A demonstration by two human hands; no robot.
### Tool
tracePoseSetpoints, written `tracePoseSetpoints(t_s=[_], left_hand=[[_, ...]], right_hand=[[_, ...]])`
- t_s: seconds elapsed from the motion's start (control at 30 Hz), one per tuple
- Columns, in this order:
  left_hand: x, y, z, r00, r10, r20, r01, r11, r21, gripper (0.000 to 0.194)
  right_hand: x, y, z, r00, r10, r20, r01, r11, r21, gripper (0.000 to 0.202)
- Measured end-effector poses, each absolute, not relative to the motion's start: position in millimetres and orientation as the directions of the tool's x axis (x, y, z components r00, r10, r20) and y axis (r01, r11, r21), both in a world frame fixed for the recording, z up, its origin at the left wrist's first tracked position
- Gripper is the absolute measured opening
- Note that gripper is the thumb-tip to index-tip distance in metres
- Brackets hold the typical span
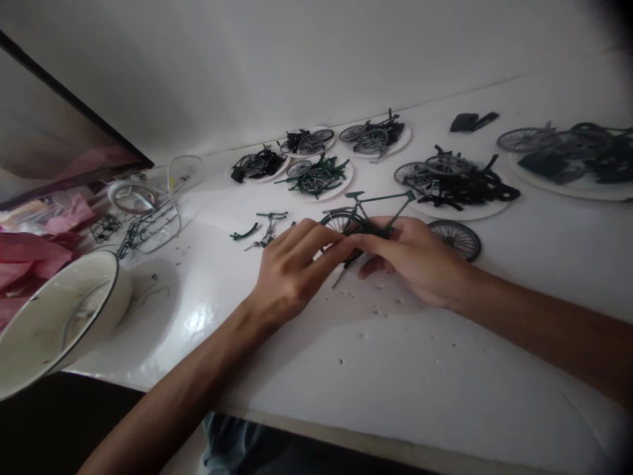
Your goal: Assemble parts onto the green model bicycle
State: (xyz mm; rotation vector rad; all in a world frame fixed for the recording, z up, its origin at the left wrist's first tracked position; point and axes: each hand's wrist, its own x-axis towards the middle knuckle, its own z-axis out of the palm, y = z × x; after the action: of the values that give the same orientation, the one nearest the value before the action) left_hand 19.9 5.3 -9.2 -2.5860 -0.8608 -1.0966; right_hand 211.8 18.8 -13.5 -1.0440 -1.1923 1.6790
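Forearms [198,369] nearest, our fingers [378,244] grasped a toy bicycle [386,198], apparently fitting the wheel [341,221] behind them; steady pressure seemed needed next

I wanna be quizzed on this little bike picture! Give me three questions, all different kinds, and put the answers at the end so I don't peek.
1. The left hand and right hand come together at which small green thing?
2. Fill in the blank: the cream basin is on the ____ side of the picture.
3. True or false: the loose wheel lies inside the basin.

Key:
1. The bicycle frame.
2. Left.
3. False; the loose wheel is on the table, just beyond the right wrist.
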Motion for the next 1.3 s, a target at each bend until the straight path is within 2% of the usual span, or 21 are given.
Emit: tracePoseSetpoints(t_s=[0.1,0.17,0.23,0.37,0.53,0.7,0.77,0.87,1.07,1.3], left_hand=[[22,7,-10,0.488,0.499,0.716,0.586,-0.795,0.154,0.013],[23,8,-10,0.504,0.499,0.705,0.57,-0.806,0.162,0.011],[22,10,-12,0.509,0.485,0.711,0.549,-0.819,0.166,0.012],[20,12,-15,0.449,0.498,0.742,0.502,-0.827,0.251,0.017],[20,6,-13,0.447,0.51,0.735,0.49,-0.827,0.276,0.022],[31,-2,-9,0.205,0.697,0.687,0.481,-0.683,0.55,0.012],[34,-3,-10,0.147,0.737,0.66,0.448,-0.644,0.62,0.01],[32,-1,-11,0.182,0.717,0.673,0.454,-0.668,0.589,0.009],[23,9,-7,0.4,0.585,0.706,0.501,-0.784,0.366,0.008],[20,2,-1,0.46,0.552,0.696,0.494,-0.81,0.316,0.01]], right_hand=[[211,18,-12,-0.308,0.931,-0.195,-0.132,-0.244,-0.961,0.011],[211,18,-12,-0.304,0.934,-0.187,-0.133,-0.236,-0.962,0.01],[212,18,-12,-0.301,0.937,-0.177,-0.135,-0.225,-0.965,0.01],[213,19,-13,-0.321,0.933,-0.163,-0.134,-0.215,-0.967,0.012],[213,17,-14,-0.341,0.928,-0.15,-0.145,-0.209,-0.967,0.013],[214,17,-17,-0.369,0.921,-0.128,-0.115,-0.182,-0.976,0.015],[215,18,-18,-0.372,0.919,-0.128,-0.115,-0.182,-0.977,0.015],[216,20,-18,-0.38,0.915,-0.138,-0.126,-0.198,-0.972,0.014],[217,24,-17,-0.384,0.915,-0.128,-0.19,-0.214,-0.958,0.013],[215,22,-22,-0.372,0.924,-0.088,-0.177,-0.163,-0.971,0.017]])
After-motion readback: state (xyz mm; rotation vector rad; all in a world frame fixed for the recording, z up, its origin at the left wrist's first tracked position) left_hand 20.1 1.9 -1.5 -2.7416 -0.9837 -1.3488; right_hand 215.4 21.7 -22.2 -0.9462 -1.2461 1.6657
